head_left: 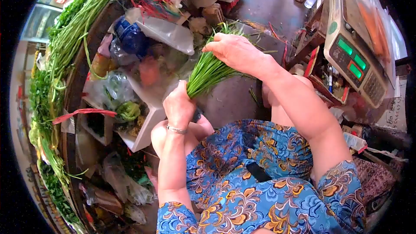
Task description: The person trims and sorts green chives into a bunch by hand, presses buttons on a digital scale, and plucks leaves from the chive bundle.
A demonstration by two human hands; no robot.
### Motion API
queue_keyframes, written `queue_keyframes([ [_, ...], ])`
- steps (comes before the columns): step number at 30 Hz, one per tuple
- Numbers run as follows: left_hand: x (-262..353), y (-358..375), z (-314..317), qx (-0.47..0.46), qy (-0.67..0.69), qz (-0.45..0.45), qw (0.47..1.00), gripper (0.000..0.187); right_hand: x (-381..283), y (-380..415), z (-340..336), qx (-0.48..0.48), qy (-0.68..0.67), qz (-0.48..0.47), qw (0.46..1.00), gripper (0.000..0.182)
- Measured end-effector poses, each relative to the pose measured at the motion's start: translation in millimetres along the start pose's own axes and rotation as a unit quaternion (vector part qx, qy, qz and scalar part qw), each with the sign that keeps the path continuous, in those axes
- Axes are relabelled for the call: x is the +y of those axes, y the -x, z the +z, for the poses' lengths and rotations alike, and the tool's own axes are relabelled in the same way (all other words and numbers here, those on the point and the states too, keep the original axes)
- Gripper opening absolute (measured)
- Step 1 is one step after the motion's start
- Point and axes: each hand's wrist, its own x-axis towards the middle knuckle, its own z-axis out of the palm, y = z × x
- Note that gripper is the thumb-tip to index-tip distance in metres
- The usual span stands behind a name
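Observation:
A bunch of thin green chives slants up and to the right in front of my knees. My left hand, a bracelet at its wrist, is closed in a fist round the narrow lower end. Higher up, my right hand lies over the fanned-out end, thumb and fingers bent together on the blades. What exactly lies between those fingertips is partly hidden.
Long green stalks lie along a raised shelf at left. Below it are plastic bags, a blue bag and a white foam box. At right stands a digital scale, beside a red-edged box holding a pen.

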Motion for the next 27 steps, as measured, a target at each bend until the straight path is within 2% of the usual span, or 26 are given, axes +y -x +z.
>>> queue_keyframes([
  [5,-8.9,-0.1,5.3,0.042,-0.04,0.05,0.997,0.022,4.7,-2.2,-7.8,0.017,-0.022,0.011,1.0,0.015],
  [14,-9.9,-0.4,2.9,0.06,-0.078,0.102,0.99,0.017,7.9,5.1,2.4,-0.011,-0.025,0.003,1.0,0.012],
  [19,-13.2,-0.6,6.8,0.077,-0.109,0.104,0.986,0.021,9.8,4.2,3.8,-0.029,-0.006,0.019,0.999,0.013],
  [22,-14.6,-0.4,6.4,0.078,-0.103,0.101,0.986,0.021,15.3,2.7,5.8,-0.009,-0.006,0.021,1.0,0.014],
  [25,-13.8,0.2,1.9,0.076,-0.091,0.094,0.989,0.022,18.1,-2.1,-2.4,0.121,0.042,0.093,0.987,0.01],
  [27,-15.7,1.3,0.1,0.074,-0.085,0.086,0.99,0.023,20.0,-4.7,-14.2,0.188,0.084,0.088,0.975,0.015],
])
